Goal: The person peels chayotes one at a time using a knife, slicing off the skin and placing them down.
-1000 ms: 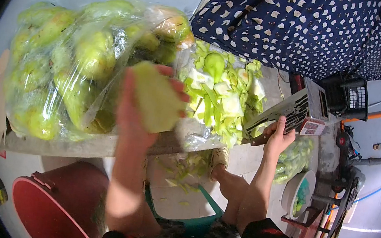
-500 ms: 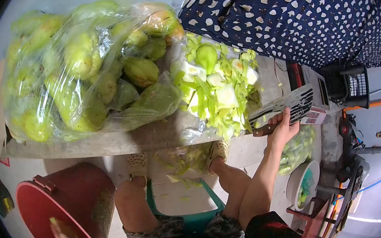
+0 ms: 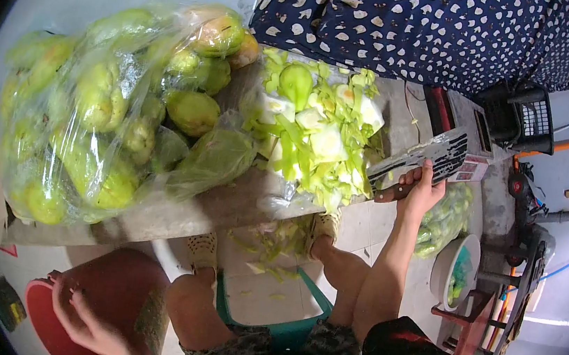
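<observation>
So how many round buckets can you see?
2: the red bucket, low on the left, with the left hand at its mouth, and the white bucket, beyond the right hand. Others may be hidden.

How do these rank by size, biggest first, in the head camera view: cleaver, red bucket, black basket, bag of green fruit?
1. Bag of green fruit
2. Red bucket, partly hidden by the hand
3. Black basket and cleaver: too alike to rank
</observation>
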Motion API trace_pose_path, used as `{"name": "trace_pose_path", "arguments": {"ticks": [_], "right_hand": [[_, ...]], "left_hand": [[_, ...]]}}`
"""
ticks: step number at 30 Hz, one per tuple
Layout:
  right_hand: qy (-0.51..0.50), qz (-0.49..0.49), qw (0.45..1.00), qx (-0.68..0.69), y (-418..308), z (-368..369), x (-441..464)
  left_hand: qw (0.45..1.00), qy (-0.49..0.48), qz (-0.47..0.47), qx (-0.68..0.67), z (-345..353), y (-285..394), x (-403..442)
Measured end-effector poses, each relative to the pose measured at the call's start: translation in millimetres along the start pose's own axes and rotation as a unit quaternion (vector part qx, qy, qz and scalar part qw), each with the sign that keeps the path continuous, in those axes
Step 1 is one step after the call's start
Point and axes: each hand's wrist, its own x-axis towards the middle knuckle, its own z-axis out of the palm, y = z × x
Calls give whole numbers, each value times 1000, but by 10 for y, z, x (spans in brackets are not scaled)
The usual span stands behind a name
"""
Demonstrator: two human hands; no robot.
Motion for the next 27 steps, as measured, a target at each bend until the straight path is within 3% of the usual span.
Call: {"name": "trace_pose_path", "arguments": {"ticks": [1, 2, 3, 4, 5, 7, 10, 12, 13, 15, 21, 25, 27], "right_hand": [[6, 8, 1000, 4, -2, -18, 6], [7, 6, 1000, 5, -12, -25, 17], [11, 14, 1000, 7, -27, -31, 20], [15, 22, 1000, 10, -29, -30, 25], [15, 20, 1000, 11, -26, -33, 39], [26, 29, 999, 17, -21, -57, 44], [37, 34, 999, 14, -1, -47, 37], [44, 33, 998, 10, 14, -50, 75], [39, 35, 998, 16, 31, -59, 78], [32, 37, 999, 22, 57, -54, 87], [35, 36, 999, 13, 61, -88, 104], [44, 41, 998, 19, 7, -63, 91], [42, 40, 998, 24, 5, -83, 95]], "left_hand": [[995, -84, 44, 1, 214, 219, -17], [976, -196, 19, -94, 522, 587, -85], [953, -247, 48, -171, 909, 709, -187], [915, -347, 106, -175, 1203, 922, -208], [854, -403, 253, -209, 1592, 1019, -158], [829, -473, 223, -198, 2316, 1387, -298], [828, -460, 281, -153, 3506, 1508, -400], [867, -378, 323, -22, 4062, 1596, -460], [867, -380, 321, -23, 4227, 1612, -449], [839, -474, 248, 100, 4432, 1648, -420], [798, -506, 239, 225, 4642, 1803, -460], [792, -541, 195, 206, 4648, 1774, -388], [827, -531, 179, 46, 4674, 1597, -301]]}}
